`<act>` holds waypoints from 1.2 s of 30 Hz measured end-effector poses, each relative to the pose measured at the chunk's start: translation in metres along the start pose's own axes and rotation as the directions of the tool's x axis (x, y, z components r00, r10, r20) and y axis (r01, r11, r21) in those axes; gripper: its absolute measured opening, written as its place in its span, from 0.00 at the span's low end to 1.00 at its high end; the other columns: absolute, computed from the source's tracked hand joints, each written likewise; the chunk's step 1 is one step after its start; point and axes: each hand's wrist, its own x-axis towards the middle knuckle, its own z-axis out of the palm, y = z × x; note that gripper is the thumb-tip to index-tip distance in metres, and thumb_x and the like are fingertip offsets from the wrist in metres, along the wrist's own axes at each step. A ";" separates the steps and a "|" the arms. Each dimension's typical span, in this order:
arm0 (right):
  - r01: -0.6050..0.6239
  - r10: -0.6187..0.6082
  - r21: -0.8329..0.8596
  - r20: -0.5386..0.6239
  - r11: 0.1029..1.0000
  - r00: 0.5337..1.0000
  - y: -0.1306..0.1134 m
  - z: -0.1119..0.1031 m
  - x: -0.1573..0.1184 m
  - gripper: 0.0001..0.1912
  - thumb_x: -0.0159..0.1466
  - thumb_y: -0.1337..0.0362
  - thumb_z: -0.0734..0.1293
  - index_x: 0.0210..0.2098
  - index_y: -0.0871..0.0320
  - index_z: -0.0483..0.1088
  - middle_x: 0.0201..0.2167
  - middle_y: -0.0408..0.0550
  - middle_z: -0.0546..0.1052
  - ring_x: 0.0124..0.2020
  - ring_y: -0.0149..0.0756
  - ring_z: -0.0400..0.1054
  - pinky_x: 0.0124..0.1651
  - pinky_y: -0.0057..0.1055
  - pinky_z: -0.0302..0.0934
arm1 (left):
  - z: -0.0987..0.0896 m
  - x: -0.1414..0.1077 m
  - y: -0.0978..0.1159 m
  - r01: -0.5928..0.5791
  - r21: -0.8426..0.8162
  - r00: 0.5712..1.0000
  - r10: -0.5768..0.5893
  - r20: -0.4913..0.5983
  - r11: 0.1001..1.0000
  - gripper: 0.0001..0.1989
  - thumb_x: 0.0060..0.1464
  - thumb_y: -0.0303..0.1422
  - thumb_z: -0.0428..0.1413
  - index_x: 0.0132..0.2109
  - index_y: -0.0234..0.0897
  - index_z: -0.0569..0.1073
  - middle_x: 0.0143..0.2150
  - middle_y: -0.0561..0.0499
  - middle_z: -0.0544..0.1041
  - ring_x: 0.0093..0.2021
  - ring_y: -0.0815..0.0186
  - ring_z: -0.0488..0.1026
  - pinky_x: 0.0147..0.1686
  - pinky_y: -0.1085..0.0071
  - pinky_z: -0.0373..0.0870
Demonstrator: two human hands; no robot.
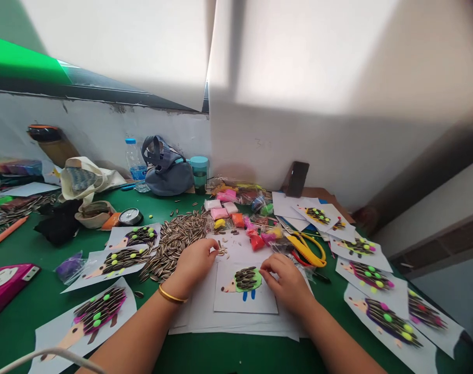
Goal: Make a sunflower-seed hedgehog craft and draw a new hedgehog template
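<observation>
A small white card lies on a stack of white paper, bearing a hedgehog picture with a light green clay body, striped sunflower seeds on its back and blue legs. My right hand is pinched at the hedgehog's rear edge; whatever its fingertips hold is too small to make out. My left hand has its fingers curled together beside a few loose seeds above the card. What is in its fingertips is hidden. Left of that hand spreads a big heap of sunflower seeds.
Finished-looking hedgehog cards lie at left and right. Colourful clay packets, yellow-handled scissors and a leaning phone stand behind. Farther back are a blue bag, a water bottle and a lidded cup.
</observation>
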 end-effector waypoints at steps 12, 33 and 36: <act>-0.008 0.010 0.026 -0.061 1.000 0.998 -0.008 0.002 0.003 0.06 0.66 0.67 0.63 0.34 0.56 0.72 0.31 0.46 0.73 0.35 0.37 0.67 0.39 0.33 0.59 | 0.006 -0.003 0.014 -0.036 -0.013 0.999 0.035 -0.034 0.999 0.11 0.60 0.33 0.49 0.38 0.38 0.77 0.37 0.46 0.79 0.36 0.60 0.75 0.34 0.68 0.64; -0.097 0.110 0.162 -0.076 0.982 0.991 -0.011 0.007 0.013 0.06 0.65 0.64 0.66 0.40 0.54 0.75 0.38 0.47 0.79 0.41 0.39 0.71 0.45 0.35 0.64 | 0.011 -0.024 0.045 -0.008 -0.743 0.991 0.103 0.082 0.669 0.12 0.55 0.40 0.55 0.38 0.36 0.78 0.31 0.51 0.76 0.33 0.65 0.71 0.34 0.71 0.65; -0.148 0.148 0.091 0.007 0.985 0.989 0.003 -0.001 0.009 0.06 0.64 0.65 0.66 0.38 0.53 0.76 0.37 0.47 0.78 0.41 0.40 0.71 0.45 0.35 0.64 | 0.013 -0.020 0.034 -0.089 -0.402 0.993 0.112 0.036 0.911 0.10 0.56 0.37 0.54 0.40 0.41 0.79 0.32 0.51 0.77 0.33 0.63 0.72 0.35 0.69 0.64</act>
